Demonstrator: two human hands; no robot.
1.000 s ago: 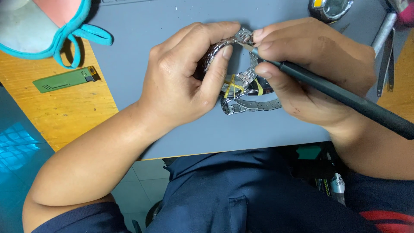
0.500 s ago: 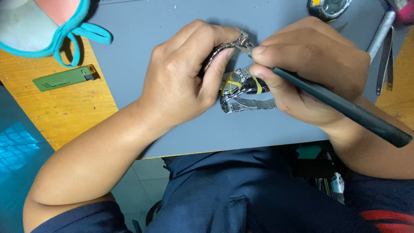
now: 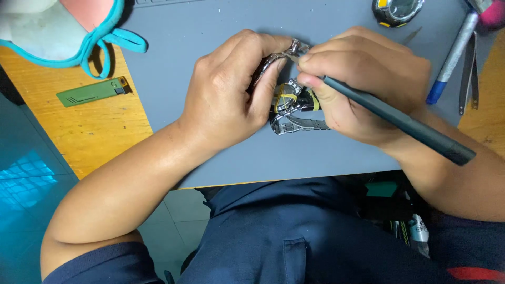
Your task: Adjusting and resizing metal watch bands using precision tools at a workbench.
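Bracelet work under way: left hand [image 3: 231, 100] fingers clamp the metal wristwatch [image 3: 294, 102]; right hand [image 3: 368, 89] fingers grip a dark pen-shaped tool [image 3: 400, 123], needing steady tip pressure.

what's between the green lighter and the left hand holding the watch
In the head view, only bare surface: orange wooden desk, then grey work mat. Nothing lies between the flat green lighter and the left hand gripping the silver metal wristwatch.

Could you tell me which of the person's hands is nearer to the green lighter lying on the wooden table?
The left hand is nearer. It is on the grey mat gripping the metal watch, with the green lighter off to its left. The right hand, holding the dark tool, lies beyond the watch.
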